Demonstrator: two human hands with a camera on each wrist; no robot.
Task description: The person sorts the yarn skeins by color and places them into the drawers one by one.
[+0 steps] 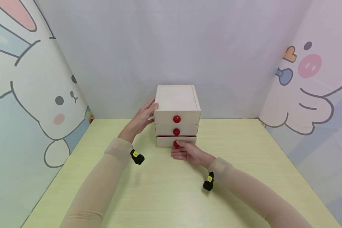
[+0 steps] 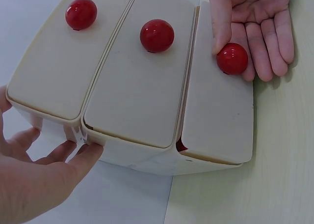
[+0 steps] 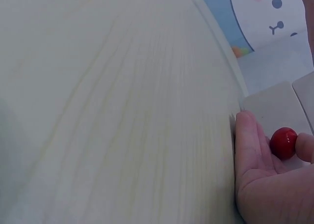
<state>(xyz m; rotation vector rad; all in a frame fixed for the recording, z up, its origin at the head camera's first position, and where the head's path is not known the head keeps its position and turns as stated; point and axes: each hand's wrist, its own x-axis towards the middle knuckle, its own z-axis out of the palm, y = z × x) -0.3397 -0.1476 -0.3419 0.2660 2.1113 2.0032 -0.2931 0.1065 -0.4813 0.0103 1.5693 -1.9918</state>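
Observation:
A white cabinet with three stacked drawers (image 1: 176, 98) stands on the table, a round red knob on each front. The bottom drawer (image 1: 163, 141) sits slightly ajar, with a thin strip of red showing at its upper edge. My left hand (image 1: 143, 117) rests against the cabinet's left side, its fingers spread along the wall in the left wrist view. With the palm turned up, my right hand (image 1: 189, 153) pinches the bottom drawer's red knob (image 2: 232, 58) between thumb and fingers. The top knob (image 1: 176, 119) and middle knob (image 1: 176, 131) are untouched.
The pale wooden table (image 1: 159, 196) extends around the cabinet. A plain light curtain (image 1: 174, 41) hangs behind, and side cloths carry a cartoon rabbit (image 1: 42, 101) at left and another cartoon animal (image 1: 307, 82) at right.

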